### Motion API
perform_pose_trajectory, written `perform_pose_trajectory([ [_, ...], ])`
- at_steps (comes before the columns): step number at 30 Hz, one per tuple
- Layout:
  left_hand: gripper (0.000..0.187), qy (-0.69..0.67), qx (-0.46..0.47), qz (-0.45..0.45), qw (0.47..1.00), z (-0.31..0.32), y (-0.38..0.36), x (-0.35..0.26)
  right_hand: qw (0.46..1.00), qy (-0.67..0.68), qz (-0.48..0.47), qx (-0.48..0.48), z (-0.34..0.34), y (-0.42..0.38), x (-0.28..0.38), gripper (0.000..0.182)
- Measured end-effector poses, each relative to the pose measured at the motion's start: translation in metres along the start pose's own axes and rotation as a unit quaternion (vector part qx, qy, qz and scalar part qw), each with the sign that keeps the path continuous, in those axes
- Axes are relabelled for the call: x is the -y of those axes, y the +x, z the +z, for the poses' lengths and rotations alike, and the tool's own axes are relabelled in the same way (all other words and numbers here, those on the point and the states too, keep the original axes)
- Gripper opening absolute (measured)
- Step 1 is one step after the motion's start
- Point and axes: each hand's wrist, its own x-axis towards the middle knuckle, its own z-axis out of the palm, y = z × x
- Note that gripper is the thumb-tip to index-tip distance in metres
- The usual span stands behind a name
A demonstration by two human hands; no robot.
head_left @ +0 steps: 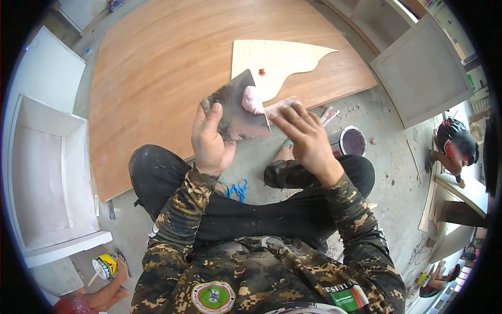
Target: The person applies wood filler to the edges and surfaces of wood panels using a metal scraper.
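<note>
My left hand (210, 137) grips a dark, smeared flat board (230, 107) by its near-left edge, thumb on top. A lump of pale pink putty (253, 100) sits on the board's right half. Closed on a thin, pink-smeared putty scraper (277, 108), my right hand (306, 133) presses its fingers along the blade. The scraper's edge is right at the board's right side. Beyond both hands, a pale plywood piece with a curved edge (282, 57) lies on a large brown wood panel (157, 68). A small red dab (262, 72) marks the pale piece.
An open can of dark purplish paste (354, 141) stands by my right knee. Blue strips (238, 190) lie between my legs. White cabinets (49, 172) stand at left, another panel (423, 70) at right. One person (455, 144) crouches at far right; another person's legs (107, 295) show lower left.
</note>
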Motion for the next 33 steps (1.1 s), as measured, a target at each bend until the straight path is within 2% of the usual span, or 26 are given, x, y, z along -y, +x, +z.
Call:
perform_pose_trajectory([
  [1,0.029,0.058,-0.017,0.040,0.997,0.006,0.000,-0.002,0.997,0.054,0.021,-0.057,-0.004,0.003,-0.001,0.060],
  [2,0.029,0.115,-0.035,0.082,0.989,0.010,0.000,-0.002,0.997,0.055,0.019,-0.056,-0.010,0.006,0.001,0.060],
  [3,0.029,0.114,-0.039,0.081,0.989,0.007,-0.001,-0.001,0.994,0.033,-0.005,-0.106,-0.020,0.007,0.004,0.058],
  [4,0.027,0.189,-0.042,0.109,0.975,0.004,-0.002,0.003,0.987,0.011,-0.023,-0.156,-0.032,0.010,0.013,0.056],
  [5,0.026,0.262,-0.040,0.138,0.954,0.002,-0.001,0.006,0.989,-0.020,-0.032,-0.142,-0.037,0.013,0.021,0.052],
  [6,0.026,0.262,-0.036,0.136,0.955,-0.001,0.000,0.008,0.989,-0.022,-0.028,-0.144,-0.042,0.014,0.026,0.052],
  [8,0.017,0.319,-0.024,0.157,0.934,-0.002,-0.001,0.009,0.999,-0.029,-0.011,-0.018,-0.049,0.015,0.031,0.050],
  [13,0.021,0.293,-0.017,0.119,0.949,0.002,-0.006,0.008,0.996,-0.013,-0.007,-0.086,-0.045,0.027,0.025,0.051],
  [15,0.025,0.302,-0.017,0.101,0.948,-0.004,-0.002,0.010,0.994,0.043,-0.033,-0.093,-0.047,0.030,0.021,0.057],
  [17,0.027,0.125,-0.020,0.011,0.992,0.008,-0.001,0.005,0.992,0.078,-0.033,-0.095,-0.038,0.023,0.026,0.061],
  [20,0.028,0.070,-0.027,0.002,0.997,0.007,0.001,0.004,0.970,0.203,0.003,-0.134,0.006,0.019,0.031,0.069],
  [22,0.027,0.073,-0.045,0.012,0.996,0.005,0.000,0.003,0.977,0.182,-0.005,-0.111,0.005,0.015,0.023,0.072],
  [24,0.027,0.081,-0.063,0.014,0.995,0.002,-0.002,-0.001,0.976,0.201,0.047,-0.063,-0.001,0.012,0.015,0.071],
  [25,0.026,0.086,-0.051,0.044,0.994,0.002,0.000,-0.007,0.966,0.233,0.095,-0.068,-0.001,0.009,0.010,0.065],
  [26,0.026,0.090,-0.039,0.076,0.992,0.002,0.002,-0.010,0.933,0.293,0.180,-0.104,0.002,0.006,0.009,0.050],
  [27,0.024,0.156,-0.064,0.131,0.977,0.002,0.003,-0.008,0.848,0.427,0.236,-0.206,0.005,0.004,0.014,0.042],
  [28,0.024,0.154,-0.067,0.134,0.977,0.001,0.003,-0.005,0.730,0.545,0.285,-0.298,0.001,0.007,0.024,0.036],
  [29,0.021,0.201,-0.089,0.183,0.958,0.000,0.002,-0.001,0.646,0.640,0.268,-0.317,-0.005,0.006,0.028,0.027],
  [30,0.018,0.248,-0.107,0.231,0.935,-0.001,0.003,0.003,0.646,0.640,0.268,-0.317,-0.006,0.006,0.033,0.027],
  [32,0.020,0.274,-0.102,0.244,0.925,0.003,-0.001,0.008,0.515,0.743,0.319,-0.285,-0.003,0.011,0.047,0.024],
  [33,0.021,0.305,-0.111,0.238,0.916,0.008,-0.005,0.009,0.524,0.723,0.357,-0.274,0.008,0.012,0.052,0.022],
])
